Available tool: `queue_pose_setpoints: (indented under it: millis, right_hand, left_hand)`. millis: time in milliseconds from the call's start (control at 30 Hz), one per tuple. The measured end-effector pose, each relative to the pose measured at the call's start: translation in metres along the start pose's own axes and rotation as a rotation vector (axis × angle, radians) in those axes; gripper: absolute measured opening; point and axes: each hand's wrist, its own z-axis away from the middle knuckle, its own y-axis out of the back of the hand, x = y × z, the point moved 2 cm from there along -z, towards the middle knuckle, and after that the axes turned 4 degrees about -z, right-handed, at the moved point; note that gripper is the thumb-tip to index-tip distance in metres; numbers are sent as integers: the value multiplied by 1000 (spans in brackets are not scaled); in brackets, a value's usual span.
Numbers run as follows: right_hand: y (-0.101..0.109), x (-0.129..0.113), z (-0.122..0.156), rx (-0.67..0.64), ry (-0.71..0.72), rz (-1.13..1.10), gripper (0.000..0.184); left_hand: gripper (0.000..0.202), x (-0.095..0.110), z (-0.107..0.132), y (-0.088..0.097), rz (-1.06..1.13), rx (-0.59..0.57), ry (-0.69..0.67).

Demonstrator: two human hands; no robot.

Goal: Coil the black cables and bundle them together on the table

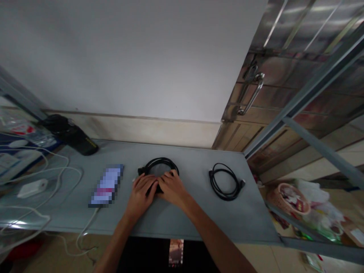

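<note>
A coiled black cable (pixel 159 165) lies in the middle of the grey table (pixel 196 212). My left hand (pixel 141 194) and my right hand (pixel 171 187) meet at its near side, knuckles up, fingers curled over that part of the coil. The cable's near loop is hidden beneath my fingers. A second coiled black cable (pixel 225 181) rests untouched to the right.
A phone (pixel 106 185) on a white charging lead lies left of my hands. White cables and a white charger (pixel 32 187) spread over the left end. A black bottle (pixel 74 135) lies at the back left. Right of the table stands a metal door (pixel 284 76), with clutter below.
</note>
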Motion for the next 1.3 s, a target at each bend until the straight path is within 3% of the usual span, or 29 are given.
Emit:
queue_pose_setpoints:
  millis: [167, 333, 433, 567, 667, 733, 933, 1133, 1300]
  right_hand:
    - [14, 23, 16, -42, 3, -30, 43]
    - [39, 27, 53, 55, 23, -51, 38]
    - [56, 33, 97, 251, -78, -83, 43]
    - [64, 65, 177, 479, -347, 12, 53]
    - [56, 91, 229, 540, -490, 137, 66]
    - [48, 102, 249, 529, -518, 185, 62]
    - [25, 94, 251, 411, -503, 226, 30]
    - [14, 66, 241, 431, -503, 287, 33]
    - [15, 48, 245, 462, -579, 75, 52]
  left_hand:
    - [34, 7, 3, -6, 9, -188, -129]
    - [37, 2, 4, -11, -53, -178, -114]
    - [34, -3, 6, -12, -66, -157, -111]
    - [32, -5, 6, -13, -85, -133, -110]
    - [34, -6, 5, -15, -112, -83, -71]
    - [37, -7, 4, -15, -120, -46, -52]
    - [54, -3, 4, -12, -138, 13, -73]
    - [57, 5, 6, -6, -148, 27, -79]
    - [56, 8, 3, -1, -183, 84, -103]
